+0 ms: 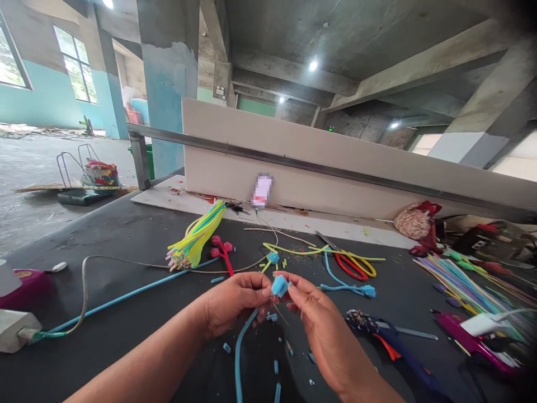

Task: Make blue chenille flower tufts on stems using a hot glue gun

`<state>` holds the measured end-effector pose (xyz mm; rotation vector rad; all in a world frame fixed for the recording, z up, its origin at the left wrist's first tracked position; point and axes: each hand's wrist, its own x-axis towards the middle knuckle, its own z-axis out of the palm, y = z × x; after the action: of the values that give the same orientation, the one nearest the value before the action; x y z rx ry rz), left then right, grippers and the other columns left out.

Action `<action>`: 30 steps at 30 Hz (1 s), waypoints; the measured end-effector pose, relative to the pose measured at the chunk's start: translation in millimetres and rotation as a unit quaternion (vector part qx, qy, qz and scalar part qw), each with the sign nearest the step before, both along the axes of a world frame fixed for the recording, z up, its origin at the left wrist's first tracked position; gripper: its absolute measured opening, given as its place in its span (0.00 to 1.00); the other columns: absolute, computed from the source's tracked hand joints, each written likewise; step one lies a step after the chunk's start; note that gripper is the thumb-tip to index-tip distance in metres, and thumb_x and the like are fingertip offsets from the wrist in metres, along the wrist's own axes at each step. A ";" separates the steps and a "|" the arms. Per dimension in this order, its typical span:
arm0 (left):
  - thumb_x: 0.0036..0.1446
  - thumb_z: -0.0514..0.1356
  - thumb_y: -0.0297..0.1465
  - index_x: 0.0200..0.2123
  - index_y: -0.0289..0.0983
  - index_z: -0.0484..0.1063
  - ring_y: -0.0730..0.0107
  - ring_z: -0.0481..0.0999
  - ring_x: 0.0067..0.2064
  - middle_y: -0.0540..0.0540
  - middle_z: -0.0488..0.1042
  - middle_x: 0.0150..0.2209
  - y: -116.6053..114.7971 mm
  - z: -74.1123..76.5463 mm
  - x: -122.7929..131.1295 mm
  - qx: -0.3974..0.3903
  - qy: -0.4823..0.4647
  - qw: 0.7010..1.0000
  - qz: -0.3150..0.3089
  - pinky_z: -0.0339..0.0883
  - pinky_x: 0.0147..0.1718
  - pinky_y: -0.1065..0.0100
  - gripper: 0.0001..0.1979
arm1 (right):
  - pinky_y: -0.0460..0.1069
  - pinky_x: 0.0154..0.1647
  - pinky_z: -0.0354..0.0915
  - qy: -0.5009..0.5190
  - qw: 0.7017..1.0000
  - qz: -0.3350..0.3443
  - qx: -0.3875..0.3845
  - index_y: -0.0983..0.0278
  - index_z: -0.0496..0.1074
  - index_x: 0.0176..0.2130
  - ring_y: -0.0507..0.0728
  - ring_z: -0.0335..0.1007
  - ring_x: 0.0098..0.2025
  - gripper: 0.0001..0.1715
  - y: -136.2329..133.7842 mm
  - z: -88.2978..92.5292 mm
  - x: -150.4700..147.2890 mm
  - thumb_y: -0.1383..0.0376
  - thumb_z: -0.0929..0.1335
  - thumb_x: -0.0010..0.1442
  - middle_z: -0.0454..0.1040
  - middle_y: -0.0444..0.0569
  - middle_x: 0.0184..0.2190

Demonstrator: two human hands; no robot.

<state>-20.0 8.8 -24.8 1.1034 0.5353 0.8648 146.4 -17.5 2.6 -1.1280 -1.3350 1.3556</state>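
My left hand (235, 302) and my right hand (312, 310) meet over the dark table (126, 235). Between their pinched fingertips sits a small coiled blue pipe-cleaner bud (279, 285). Its blue stem (240, 352) hangs down from my left hand toward the table's near edge. A thin wire pokes down below the bud. Short blue snippets (274, 366) lie scattered under the hands.
A yellow-green bundle of pipe cleaners (197, 235), a red flower stem (224, 254), red-and-yellow scissors (352, 263), a finished blue stem (348, 288), a glue gun (386, 336) and a multicoloured bundle (461, 282) lie around. A white partition board (335, 168) stands behind. A cable (104, 260) crosses at left.
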 end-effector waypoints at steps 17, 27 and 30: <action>0.52 0.61 0.36 0.29 0.32 0.66 0.85 0.51 0.18 0.53 0.61 0.21 0.8 1.6 -0.6 -0.028 -0.013 0.999 -0.018 0.37 0.17 0.74 0.12 | 0.57 0.47 0.62 -0.127 0.987 0.021 0.098 0.58 0.72 0.48 0.62 0.68 0.45 0.28 7.3 -0.8 9.9 0.51 0.71 0.49 0.75 0.50 0.42; 0.55 0.58 0.37 0.32 0.32 0.70 0.85 0.50 0.16 0.52 0.61 0.20 2.9 -2.7 -7.0 -0.037 -0.105 0.992 -0.064 0.39 0.15 0.75 0.12 | 0.55 0.50 0.61 -0.186 0.973 -0.035 0.133 0.59 0.69 0.49 0.59 0.67 0.47 0.19 4.0 -23.5 29.8 0.55 0.63 0.59 0.73 0.50 0.43; 0.52 0.60 0.38 0.32 0.33 0.71 0.85 0.49 0.15 0.52 0.61 0.19 3.9 -5.0 -9.8 -0.033 -0.146 0.984 -0.095 0.41 0.14 0.76 0.13 | 0.53 0.44 0.64 -0.272 0.946 -0.013 0.178 0.59 0.71 0.45 0.58 0.71 0.42 0.15 -4.0 -40.5 33.4 0.60 0.63 0.59 0.75 0.49 0.38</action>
<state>-29.9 12.7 -29.7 0.9294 0.2084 0.8170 179.8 -21.4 -37.9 -1.3058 -1.8604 0.7512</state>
